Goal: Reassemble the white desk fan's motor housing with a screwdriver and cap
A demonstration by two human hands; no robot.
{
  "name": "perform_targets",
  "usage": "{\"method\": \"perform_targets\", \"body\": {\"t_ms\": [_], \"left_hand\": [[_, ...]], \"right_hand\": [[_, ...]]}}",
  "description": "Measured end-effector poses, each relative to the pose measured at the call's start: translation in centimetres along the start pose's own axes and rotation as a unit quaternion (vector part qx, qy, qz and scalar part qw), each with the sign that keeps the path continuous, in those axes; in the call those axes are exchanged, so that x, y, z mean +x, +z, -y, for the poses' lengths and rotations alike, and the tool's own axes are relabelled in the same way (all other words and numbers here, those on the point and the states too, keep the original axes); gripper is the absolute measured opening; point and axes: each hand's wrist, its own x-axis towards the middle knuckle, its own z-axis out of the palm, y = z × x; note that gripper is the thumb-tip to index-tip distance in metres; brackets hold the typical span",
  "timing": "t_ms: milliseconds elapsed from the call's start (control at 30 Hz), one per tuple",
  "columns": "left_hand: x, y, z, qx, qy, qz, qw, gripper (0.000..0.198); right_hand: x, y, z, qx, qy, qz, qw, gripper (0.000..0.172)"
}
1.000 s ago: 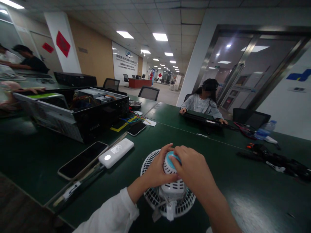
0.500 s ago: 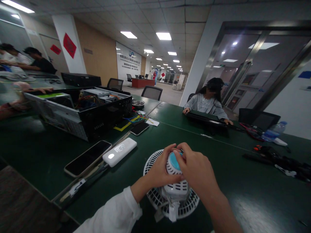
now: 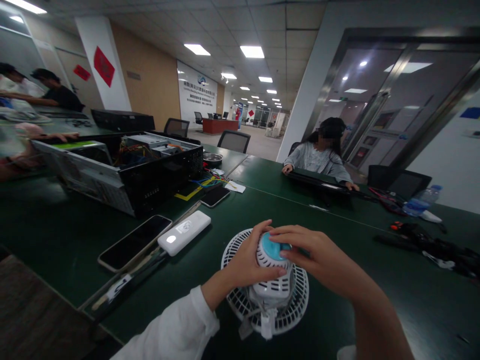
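A white fan (image 3: 270, 288) lies face down on the green table, its round slatted grille (image 3: 299, 305) spread beneath the motor housing. On top of the housing sits a turquoise knob (image 3: 270, 246) with a raised grip. My left hand (image 3: 245, 260) is wrapped around the housing's upper part, thumb on the near side and fingers on the far side. My right hand (image 3: 318, 252) comes in from the right, its thumb and fingers closed on the knob. A pale clip or stand part (image 3: 267, 322) shows at the fan's near side.
Left of the fan lie a white power bank (image 3: 185, 232) and a large phone (image 3: 135, 242). A smaller phone (image 3: 215, 196) is beyond them. An opened computer case (image 3: 161, 180) stands at left. Across the table, a person (image 3: 318, 155) holds a dark flat panel (image 3: 318, 182).
My right hand has turned and shifted rightward around the knob, its wrist swinging outward, uncovering more turquoise. My left hand keeps its hold on the fan housing.
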Motion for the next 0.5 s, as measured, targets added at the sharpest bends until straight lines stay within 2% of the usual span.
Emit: {"method": "perform_targets", "body": {"t_ms": [133,333,400,500], "left_hand": [[0.0,0.0,0.1,0.003,0.007,-0.001,1.0,0.084],[0.0,0.1,0.2,0.003,-0.004,-0.003,1.0,0.085],[0.0,0.2,0.1,0.017,-0.009,-0.014,1.0,0.085],[0.0,0.3,-0.1,0.026,-0.003,-0.026,0.999,0.084]], "right_hand": [[0.3,-0.1,0.2,-0.015,-0.005,-0.007,1.0,0.021],[0.9,0.6,1.3,-0.076,0.039,-0.03,0.996,0.011],[1.2,1.2,1.8,-0.133,0.069,-0.05,0.987,0.01],[1.8,2.2,2.6,-0.222,0.158,-0.072,0.959,0.014]]}}
